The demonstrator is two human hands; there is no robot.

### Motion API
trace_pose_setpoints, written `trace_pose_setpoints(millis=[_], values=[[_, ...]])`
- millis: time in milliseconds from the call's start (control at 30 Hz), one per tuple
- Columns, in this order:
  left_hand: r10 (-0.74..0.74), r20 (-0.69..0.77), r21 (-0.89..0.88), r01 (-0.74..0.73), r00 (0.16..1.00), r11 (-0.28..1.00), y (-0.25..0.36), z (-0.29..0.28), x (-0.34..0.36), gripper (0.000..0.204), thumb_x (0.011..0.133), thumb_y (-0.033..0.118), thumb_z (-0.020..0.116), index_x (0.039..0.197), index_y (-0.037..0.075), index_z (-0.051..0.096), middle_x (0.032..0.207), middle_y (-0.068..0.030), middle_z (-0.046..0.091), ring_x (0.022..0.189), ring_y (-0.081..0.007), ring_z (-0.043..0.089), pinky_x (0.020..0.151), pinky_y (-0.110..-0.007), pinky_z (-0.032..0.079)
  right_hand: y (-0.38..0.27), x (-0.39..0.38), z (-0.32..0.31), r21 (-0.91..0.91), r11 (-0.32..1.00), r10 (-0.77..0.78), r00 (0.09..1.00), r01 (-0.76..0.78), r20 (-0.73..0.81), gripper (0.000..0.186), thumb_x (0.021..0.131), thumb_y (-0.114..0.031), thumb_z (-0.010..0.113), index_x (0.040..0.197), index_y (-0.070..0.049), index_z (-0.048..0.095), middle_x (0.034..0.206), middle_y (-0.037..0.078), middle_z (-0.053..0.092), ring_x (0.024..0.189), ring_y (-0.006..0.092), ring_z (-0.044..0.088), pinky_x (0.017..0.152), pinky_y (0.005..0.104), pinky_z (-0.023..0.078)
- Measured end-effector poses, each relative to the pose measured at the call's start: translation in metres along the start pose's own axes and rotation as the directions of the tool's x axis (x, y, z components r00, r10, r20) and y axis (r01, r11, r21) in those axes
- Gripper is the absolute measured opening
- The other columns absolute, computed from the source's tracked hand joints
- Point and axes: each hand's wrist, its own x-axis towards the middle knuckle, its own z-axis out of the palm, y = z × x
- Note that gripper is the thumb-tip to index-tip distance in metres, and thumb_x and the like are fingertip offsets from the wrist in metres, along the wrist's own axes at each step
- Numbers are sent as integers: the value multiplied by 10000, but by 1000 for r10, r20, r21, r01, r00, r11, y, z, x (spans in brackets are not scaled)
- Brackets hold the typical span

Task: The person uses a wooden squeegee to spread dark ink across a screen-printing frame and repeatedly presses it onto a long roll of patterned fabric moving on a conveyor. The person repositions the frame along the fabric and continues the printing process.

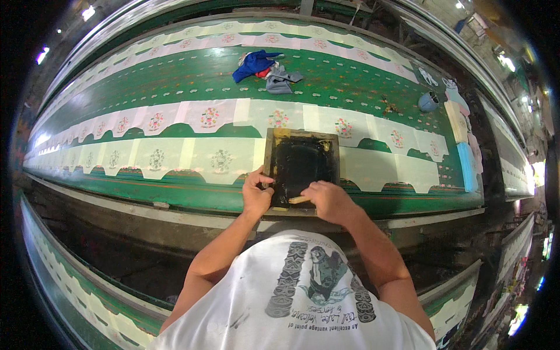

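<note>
A square printing screen (303, 160) with a worn frame and dark inked face lies over the front row of pale fabric pieces (361, 166) on the long green table. My left hand (257, 192) has its fingers curled at the screen's left edge, gripping the frame. My right hand (328, 201) is closed on a light squeegee (298, 200) near the lower part of the screen's dark face. Beside the screen, the pieces to the left carry grey printed motifs (220, 160); those in the row behind carry multicoloured floral prints (209, 118).
Blue, red and grey cloths (255, 63) lie toward the table's back. At its right end are a blue-grey container (427, 102) and folded fabric (466, 163). The green table's near rail (420, 220) runs before me. Other long tables with pale pieces (93, 303) stand behind and beside me.
</note>
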Motion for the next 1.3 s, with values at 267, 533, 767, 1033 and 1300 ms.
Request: trace_pose_setpoints(millis=[267, 533, 767, 1033, 1300], values=[[-55, 65, -222, 68, 996, 973, -6, -8, 8, 284, 924, -171, 713, 1107, 43, 760, 1513, -208, 668, 1326, -254, 684, 1127, -366, 522, 72, 81, -17, -25, 998, 49, 994, -52, -98, 357, 915, 40, 662, 1227, -63, 802, 1115, 187, 764, 1105, 424, 731, 977, 513, 598], [-110, 139, -49, 118, 984, 992, 10, -21, 19, 337, 880, -185, 739, 1121, 50, 758, 1478, -177, 692, 1294, -240, 698, 1108, -352, 532, 79, 105, -11, -22, 986, 154, 958, -164, -243, 449, 909, 36, 610, 1293, -86, 808, 1159, 184, 762, 1139, 417, 736, 1051, 532, 589], [-180, 182, -87, 198, 967, 976, 4, -22, 24, 260, 879, -194, 746, 1028, 14, 788, 1470, -180, 668, 1282, -260, 725, 1069, -356, 576, 20, 53, 16, -101, 986, 109, 970, -134, -219, 475, 899, 31, 625, 1297, -143, 816, 1098, 116, 741, 1041, 387, 707, 947, 494, 568], [-8, 155, -21, 11, 988, 1000, 1, -18, 17, 260, 909, -173, 705, 1089, 6, 762, 1553, -214, 627, 1342, -301, 683, 1130, -366, 528, -39, 3, 34, -98, 987, 109, 979, -127, -171, 420, 917, -42, 652, 1306, -95, 799, 1160, 115, 752, 1073, 338, 703, 976, 482, 546], [46, 55, -14, -45, 997, 999, 12, -2, 1, 385, 843, -174, 707, 1158, 39, 763, 1569, -218, 613, 1323, -348, 669, 1080, -384, 541, -54, -21, 40, 29, 986, 168, 969, -165, -182, 425, 899, -176, 837, 1315, -102, 790, 1336, 138, 702, 1278, 385, 648, 1110, 519, 521]])
